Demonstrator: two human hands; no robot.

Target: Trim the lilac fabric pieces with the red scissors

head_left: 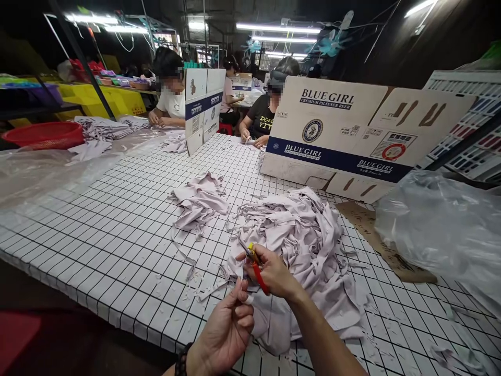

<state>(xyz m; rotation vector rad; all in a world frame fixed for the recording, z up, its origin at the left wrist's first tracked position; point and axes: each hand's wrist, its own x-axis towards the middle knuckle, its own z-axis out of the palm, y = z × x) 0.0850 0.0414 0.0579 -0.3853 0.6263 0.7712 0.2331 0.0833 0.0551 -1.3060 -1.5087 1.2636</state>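
My right hand (272, 271) is closed round a small pair of scissors (259, 277) with red and yellow handles, its metal blades pointing up and to the left. Just below, my left hand (229, 326) pinches the end of a pale lilac piece of fabric (240, 282) between thumb and fingers. Both hands are close together at the near left side of a large heap of the same fabric (309, 245). To the left of the heap lies a smaller pile of fabric (201, 201), with a thin strip trailing toward me.
White offcuts are scattered on the grid-patterned table (117, 240). Cardboard partitions (329, 125) stand across it. At right lie brown cardboard (385, 243) and a clear plastic bag (442, 224). A red basket (43, 134) sits far left. Other people (170, 102) work beyond.
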